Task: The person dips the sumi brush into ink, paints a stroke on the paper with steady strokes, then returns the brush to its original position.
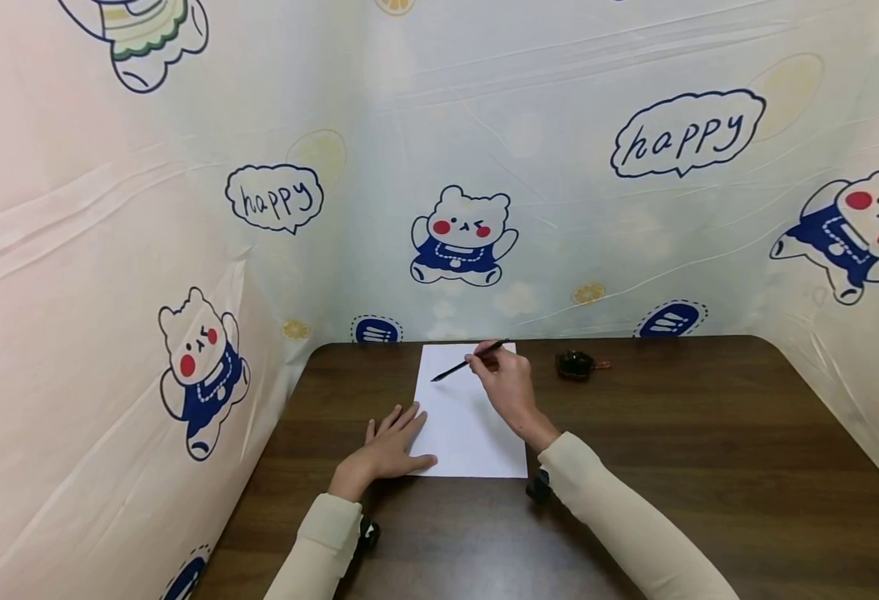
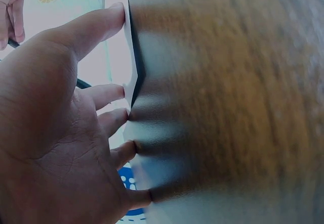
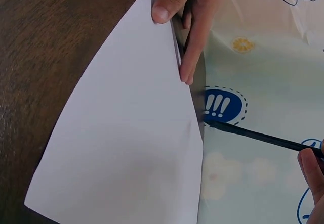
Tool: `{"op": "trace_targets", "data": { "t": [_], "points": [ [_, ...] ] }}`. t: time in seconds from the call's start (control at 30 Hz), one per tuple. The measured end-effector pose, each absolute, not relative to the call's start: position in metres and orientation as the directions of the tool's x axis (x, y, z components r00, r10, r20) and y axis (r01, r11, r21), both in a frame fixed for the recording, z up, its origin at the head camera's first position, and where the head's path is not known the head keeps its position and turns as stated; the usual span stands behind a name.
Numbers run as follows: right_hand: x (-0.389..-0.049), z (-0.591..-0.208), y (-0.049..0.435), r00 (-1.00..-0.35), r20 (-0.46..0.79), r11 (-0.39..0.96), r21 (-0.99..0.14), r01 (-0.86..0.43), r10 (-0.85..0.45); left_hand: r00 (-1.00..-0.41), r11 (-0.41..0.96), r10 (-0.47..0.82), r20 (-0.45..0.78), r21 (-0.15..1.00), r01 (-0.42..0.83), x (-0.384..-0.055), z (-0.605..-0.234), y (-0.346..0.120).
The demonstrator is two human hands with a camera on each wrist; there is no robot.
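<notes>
A blank white sheet of paper (image 1: 463,446) lies on the table near its far edge. My right hand (image 1: 512,387) pinches a slim black pen-like stick (image 1: 454,369), slanted so its pointed tip is over the sheet's upper left. In the right wrist view, that dark tip (image 3: 215,125) shows apart from the paper. My left hand (image 1: 387,452) rests with fingers spread at the sheet's left edge, thumb on the lower left part. The left wrist view shows its palm (image 2: 45,133), with fingertips down on the paper edge and table.
Right of the sheet sits a small dark rounded object (image 1: 576,364) with a thin reddish piece sticking out; its kind is unclear. The brown wooden table (image 1: 679,467) extends widely to the right. A printed cloth (image 1: 559,250) with cartoon bears hangs around it.
</notes>
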State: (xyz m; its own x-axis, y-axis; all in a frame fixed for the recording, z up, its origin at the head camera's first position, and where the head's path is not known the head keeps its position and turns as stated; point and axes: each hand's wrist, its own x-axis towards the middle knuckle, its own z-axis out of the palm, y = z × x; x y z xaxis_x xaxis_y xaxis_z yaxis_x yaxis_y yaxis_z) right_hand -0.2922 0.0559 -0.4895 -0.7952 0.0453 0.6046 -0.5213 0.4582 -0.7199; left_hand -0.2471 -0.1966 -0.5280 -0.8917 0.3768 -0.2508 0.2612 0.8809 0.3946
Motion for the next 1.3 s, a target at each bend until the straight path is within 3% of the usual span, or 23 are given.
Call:
{"op": "trace_targets", "data": {
  "t": [0.43,1.0,1.3],
  "points": [
    [-0.290,-0.498,0.052,-0.808,0.588,0.497,-0.711,-0.498,0.033,-0.902,0.880,0.365,-0.230,0.401,0.254,-0.258,-0.553,-0.202],
    [-0.286,-0.499,0.051,-0.796,0.605,0.571,-0.653,-0.497,-0.002,-0.894,0.884,0.376,-0.244,0.384,0.267,-0.248,-0.531,-0.197],
    [-0.285,-0.498,0.052,-0.788,0.615,0.584,-0.639,-0.500,-0.002,-0.893,0.884,0.372,-0.251,0.389,0.259,-0.250,-0.536,-0.198]
  ]
}}
